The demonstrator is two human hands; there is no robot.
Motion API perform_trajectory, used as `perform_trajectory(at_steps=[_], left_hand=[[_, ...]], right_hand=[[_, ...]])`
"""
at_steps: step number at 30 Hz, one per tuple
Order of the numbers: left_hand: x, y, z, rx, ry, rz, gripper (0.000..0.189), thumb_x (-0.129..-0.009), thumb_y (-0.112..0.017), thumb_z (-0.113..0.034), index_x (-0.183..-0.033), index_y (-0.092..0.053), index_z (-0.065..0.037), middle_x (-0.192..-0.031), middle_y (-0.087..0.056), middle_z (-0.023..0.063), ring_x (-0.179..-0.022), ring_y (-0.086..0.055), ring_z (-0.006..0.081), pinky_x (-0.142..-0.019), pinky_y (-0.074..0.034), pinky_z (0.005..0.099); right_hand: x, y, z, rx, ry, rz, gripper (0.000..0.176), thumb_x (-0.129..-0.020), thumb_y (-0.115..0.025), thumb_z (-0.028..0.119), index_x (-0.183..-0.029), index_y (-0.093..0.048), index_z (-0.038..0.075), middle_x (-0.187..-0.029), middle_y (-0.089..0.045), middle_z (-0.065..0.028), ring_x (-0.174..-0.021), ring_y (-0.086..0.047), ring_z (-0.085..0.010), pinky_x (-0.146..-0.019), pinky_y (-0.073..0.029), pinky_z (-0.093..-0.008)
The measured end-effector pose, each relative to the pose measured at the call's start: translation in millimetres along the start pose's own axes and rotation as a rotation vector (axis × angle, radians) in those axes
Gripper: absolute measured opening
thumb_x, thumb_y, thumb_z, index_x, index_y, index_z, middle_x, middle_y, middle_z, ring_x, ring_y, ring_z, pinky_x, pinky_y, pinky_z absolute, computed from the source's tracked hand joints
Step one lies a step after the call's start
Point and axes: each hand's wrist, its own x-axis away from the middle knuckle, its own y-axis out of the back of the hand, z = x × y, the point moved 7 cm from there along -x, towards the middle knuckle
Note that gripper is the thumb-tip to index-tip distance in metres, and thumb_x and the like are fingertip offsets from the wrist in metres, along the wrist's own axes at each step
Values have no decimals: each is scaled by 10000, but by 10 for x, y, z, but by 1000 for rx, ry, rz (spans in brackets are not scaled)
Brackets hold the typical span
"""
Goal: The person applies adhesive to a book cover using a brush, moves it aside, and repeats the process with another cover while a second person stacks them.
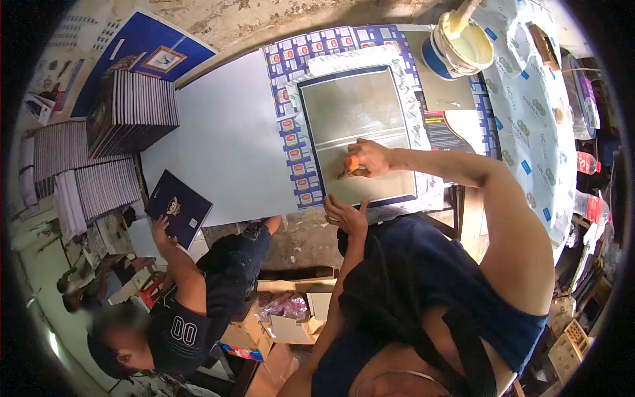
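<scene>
A book cover (357, 109) lies opened out in front of me, with two grey-brown board panels inside a dark blue border. My right hand (370, 159) is closed around a small orange-handled tool (352, 163) over the lower panel. The working end of this tool is too small to make out. My left hand (347, 215) rests at the near edge of the cover, by its lower left corner, fingers apart and holding nothing. Under the cover lie white marbled paper (423, 135) and printed blue sheets (297, 162).
A bucket (442, 56) of whitish paste with a brush handle (463, 14) stands at the back right. Stacks of books (135, 109) fill the left. A co-worker's hand (162, 231) touches a dark blue book (180, 205). Cardboard boxes (248, 331) sit below the table.
</scene>
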Motion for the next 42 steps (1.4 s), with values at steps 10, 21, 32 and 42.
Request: perform_trajectory(at_steps=[10,21,32,42], left_hand=[[6,-47,-26,-113,13,56,1159,-607,-792,-669,-1375,-309,53,-1370,-350,197,-1282,-330,365,-1027,-282,540],[34,-30,-45,-139,-46,-21,1127,-595,-772,-696,-1342,-343,30,-1344,-380,176,-1243,-379,366,-979,-331,534],[3,-45,-28,-148,-24,-19,1122,-572,-785,-692,-1335,-368,17,-1294,-420,170,-1207,-416,367,-938,-364,517],[32,-55,-14,-150,-83,-85,1142,-580,-752,-728,-1357,-368,14,-1304,-422,172,-1214,-411,369,-958,-356,530]], right_hand=[[631,1058,-1202,447,-467,-610,252,-765,-686,159,-1017,-672,165,-901,-642,-66,-930,-592,-249,-768,-485,-413],[1462,215,-910,2,-756,-337,535,-839,-608,597,-921,-639,69,-773,-634,-190,-646,-602,-373,-767,-472,-471],[1509,-55,405,129,-317,-335,220,-831,-635,305,-1006,-680,179,-810,-614,-74,-863,-617,-252,-756,-458,-417],[2427,228,-297,101,-974,-824,342,-834,-673,247,-1089,-637,22,-827,-608,-163,-817,-617,-329,-671,-494,-467]])
